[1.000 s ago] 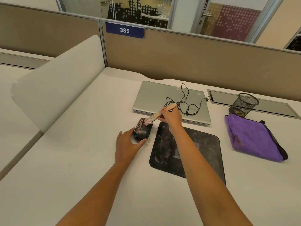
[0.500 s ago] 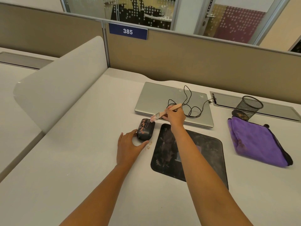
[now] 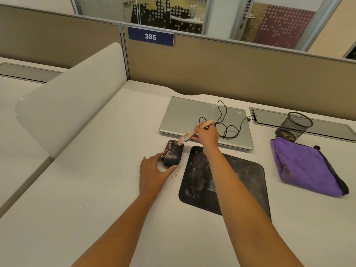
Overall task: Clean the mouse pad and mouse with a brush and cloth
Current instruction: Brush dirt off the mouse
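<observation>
Small rounded black mouse [image 3: 172,155] is showing orange-pink squiggle markings on its top. Pale wooden-handled brush [image 3: 194,133] is showing pinkish bristles. Rounded rectangular black mouse pad [image 3: 240,182] is carrying grey-white smears. Folded purple plush cloth [image 3: 302,166] is showing a black edge and brownish spots. Flat closed laptop [image 3: 185,116] is reading silver-grey, with a thin black cable [image 3: 227,130] on it. Black wire-mesh cup [image 3: 295,126]. Flat desk [image 3: 86,189] is reading off-white.

Bright, even, soft-shadowed indoor light; sharp focus; wide-angle bending at edges.
</observation>
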Available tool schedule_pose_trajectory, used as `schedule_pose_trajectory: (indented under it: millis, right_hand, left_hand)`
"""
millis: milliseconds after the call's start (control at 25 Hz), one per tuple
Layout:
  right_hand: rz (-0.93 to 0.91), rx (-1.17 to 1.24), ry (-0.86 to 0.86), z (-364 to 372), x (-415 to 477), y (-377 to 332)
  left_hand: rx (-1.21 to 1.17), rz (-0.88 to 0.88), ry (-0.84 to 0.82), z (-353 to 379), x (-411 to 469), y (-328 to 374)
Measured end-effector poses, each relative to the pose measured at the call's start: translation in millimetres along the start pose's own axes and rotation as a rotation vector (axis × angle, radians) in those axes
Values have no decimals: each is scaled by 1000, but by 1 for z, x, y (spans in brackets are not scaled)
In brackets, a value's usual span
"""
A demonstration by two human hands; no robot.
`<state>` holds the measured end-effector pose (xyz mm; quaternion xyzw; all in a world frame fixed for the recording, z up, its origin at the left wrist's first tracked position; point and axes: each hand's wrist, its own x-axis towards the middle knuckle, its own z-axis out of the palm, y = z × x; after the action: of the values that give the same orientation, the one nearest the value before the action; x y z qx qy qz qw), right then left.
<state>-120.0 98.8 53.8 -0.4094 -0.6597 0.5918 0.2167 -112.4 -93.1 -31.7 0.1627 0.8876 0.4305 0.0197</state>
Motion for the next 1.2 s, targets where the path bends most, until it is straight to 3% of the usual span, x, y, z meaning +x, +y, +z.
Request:
schedule_pose_trajectory:
  millis: [240, 480, 680, 880, 1040, 1200]
  right_hand:
    - [-163, -38, 113, 4, -6, 7]
    - [-512, -227, -161, -20, -35, 15]
    - [-633, -330, -312, -43, -68, 26]
    - [-535, -207, -393, -60, -80, 30]
    - [-279, 242, -164, -65, -78, 23]
    - [-214, 318, 10, -75, -66, 11]
  left_hand:
    - [3, 16, 26, 0, -1, 0]
    - [9, 24, 21, 0, 0, -1]
    - [4, 40, 27, 1, -1, 0]
    - [17, 47, 22, -1, -2, 1]
    - [9, 36, 4, -3, -4, 5]
    - [11, 56, 13, -5, -8, 11]
